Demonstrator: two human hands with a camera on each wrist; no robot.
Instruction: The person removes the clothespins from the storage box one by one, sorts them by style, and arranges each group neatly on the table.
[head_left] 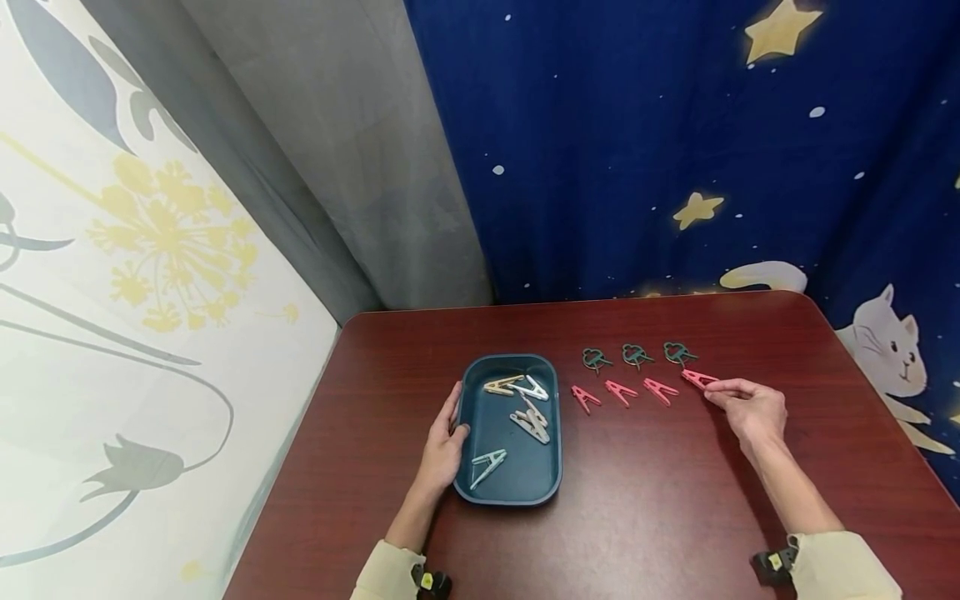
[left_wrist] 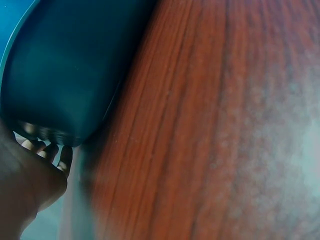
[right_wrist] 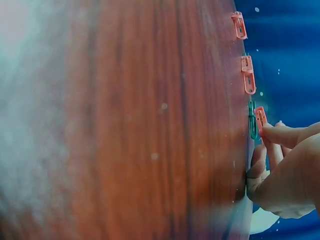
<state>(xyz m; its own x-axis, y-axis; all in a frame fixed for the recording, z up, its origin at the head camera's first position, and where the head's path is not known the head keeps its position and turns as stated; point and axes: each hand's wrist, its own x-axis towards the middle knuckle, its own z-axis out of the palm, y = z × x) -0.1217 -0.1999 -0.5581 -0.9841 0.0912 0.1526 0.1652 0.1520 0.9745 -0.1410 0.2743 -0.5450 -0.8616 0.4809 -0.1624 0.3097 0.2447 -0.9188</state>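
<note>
My left hand (head_left: 442,450) grips the left side of a dark blue rectangular tray (head_left: 512,498), thumb at the rim and fingers along the outer wall. In the left wrist view its fingertips touch the tray's wall (left_wrist: 65,85). Inside the tray lie a yellow clothespin (head_left: 501,387), a white clothespin (head_left: 534,388), beige clothespins (head_left: 531,423) and a mint clothespin (head_left: 489,468). To the right, my right hand (head_left: 753,412) pinches a pink clothespin (head_left: 699,379) between thumb and fingers, close over the table. It is just below a green clip (head_left: 678,353).
Left of the held piece, three pink clothespins (head_left: 619,392) lie in a row on the brown table (head_left: 637,517). Behind them are two more green clips (head_left: 636,356). A blue starry curtain (head_left: 637,167) hangs beyond the table's far edge, and a patterned white curtain (head_left: 150,333) at left.
</note>
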